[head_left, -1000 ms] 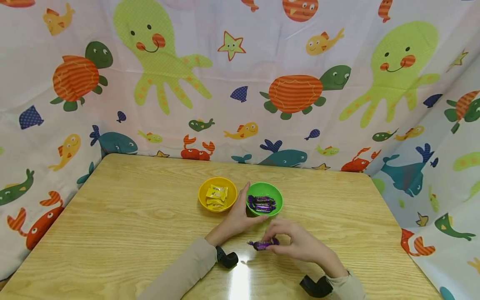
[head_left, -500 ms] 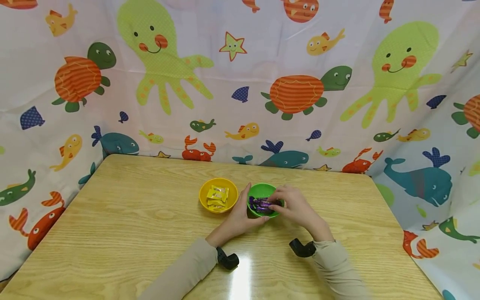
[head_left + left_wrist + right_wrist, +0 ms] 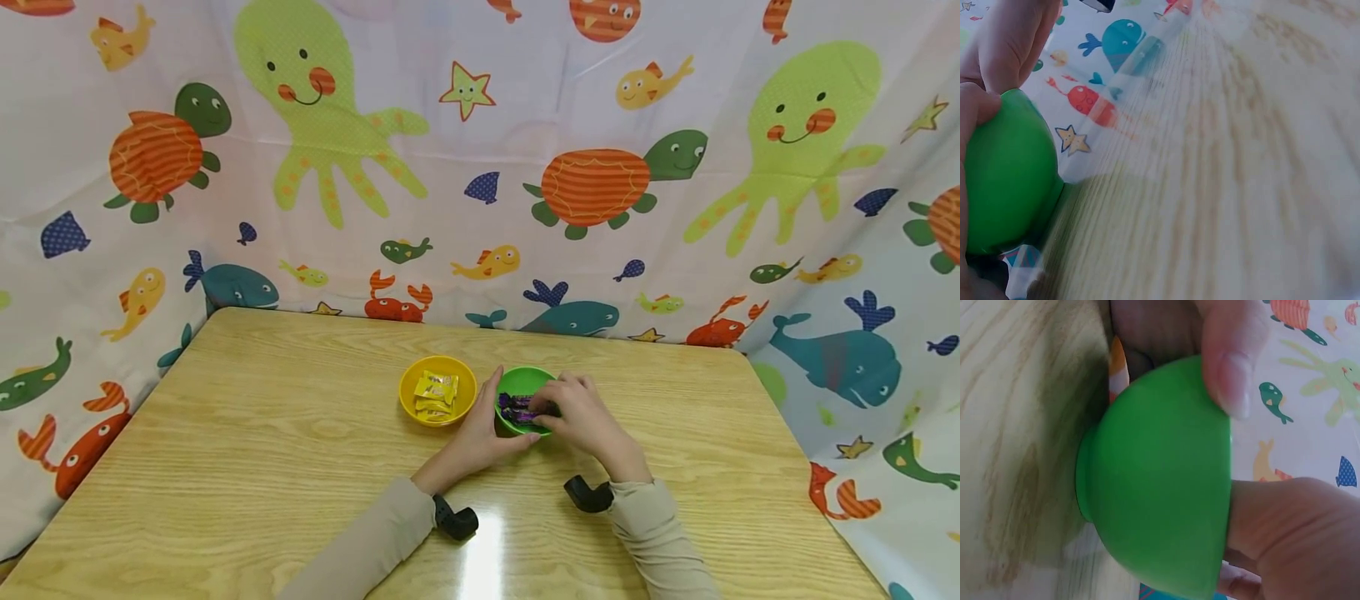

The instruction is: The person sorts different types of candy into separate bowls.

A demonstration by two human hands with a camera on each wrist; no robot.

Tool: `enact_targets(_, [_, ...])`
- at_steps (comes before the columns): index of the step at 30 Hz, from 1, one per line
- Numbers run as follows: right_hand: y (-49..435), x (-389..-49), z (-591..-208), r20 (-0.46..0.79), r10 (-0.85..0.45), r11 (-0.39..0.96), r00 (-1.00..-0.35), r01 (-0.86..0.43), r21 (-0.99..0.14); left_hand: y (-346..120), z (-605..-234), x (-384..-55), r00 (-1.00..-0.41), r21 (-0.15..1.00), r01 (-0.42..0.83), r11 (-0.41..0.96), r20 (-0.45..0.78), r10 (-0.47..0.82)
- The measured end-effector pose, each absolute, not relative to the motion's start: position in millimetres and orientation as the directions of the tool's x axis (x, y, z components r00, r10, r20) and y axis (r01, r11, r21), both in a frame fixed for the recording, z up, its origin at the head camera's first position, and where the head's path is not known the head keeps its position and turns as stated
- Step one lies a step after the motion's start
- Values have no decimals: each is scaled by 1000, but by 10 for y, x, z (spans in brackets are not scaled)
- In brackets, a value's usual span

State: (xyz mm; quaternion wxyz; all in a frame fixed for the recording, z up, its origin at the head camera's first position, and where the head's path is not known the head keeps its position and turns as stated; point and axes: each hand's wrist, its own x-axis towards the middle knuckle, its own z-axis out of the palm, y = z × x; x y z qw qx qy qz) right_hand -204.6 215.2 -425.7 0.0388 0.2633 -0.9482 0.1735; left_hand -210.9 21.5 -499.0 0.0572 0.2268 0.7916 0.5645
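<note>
My left hand (image 3: 480,433) holds the green bowl (image 3: 517,379) from its left and near side, fingers along the wall and thumb at the near rim. Several purple-wrapped candies (image 3: 514,408) lie inside this bowl. Over its right rim reaches my right hand (image 3: 583,417), with curled fingers and thumb pinching at the right end of a purple-wrapped candy. Its fingertips are hidden behind the bowl wall in the right wrist view, where the left thumb (image 3: 1235,381) presses on the rim. The left wrist view shows the green bowl (image 3: 1013,175) standing upright.
Left of the left hand stands a yellow bowl (image 3: 408,400) with several yellow-wrapped candies (image 3: 437,387). Both bowls are on a light wooden table (image 3: 262,433). A curtain (image 3: 420,50) printed with sea animals hangs behind the table and along its sides.
My right hand has lifted a purple-wrapped candy from the table in front and carried it into the green bowl. Since then it has shifted only slightly. The left hand has stayed on the bowl.
</note>
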Motion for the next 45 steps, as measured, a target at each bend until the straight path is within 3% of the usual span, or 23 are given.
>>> enact_targets(11, [2107,-2015,-4266,131,-425,829,-896,-443,-342,230,-4999,-2101,-887,923,295,248,168,430])
enact_targets(22, [2096,-2018,-4288,169,-433,826,-886,-464,-319,211,-5002,-2098,-893,914,297,277,164,419])
enact_targets(27, [2099,-2011,-4284,232,-427,813,-874,-484,-325,203,-5003,-2105,-896,913,299,279,167,412])
enact_targets(35, [2154,-1959,-4179,342,-400,784,-850,-511,-354,229,-5009,-2064,-875,840,400,367,231,426])
enact_targets(40, [2200,-1864,-4069,445,-389,729,-807,-565,-387,150,-4875,-1837,-877,850,350,393,150,456])
enact_targets(45, [2259,-1698,-3961,555,-336,705,-761,-594,-389,-137,-4603,-1527,-820,860,356,365,100,563])
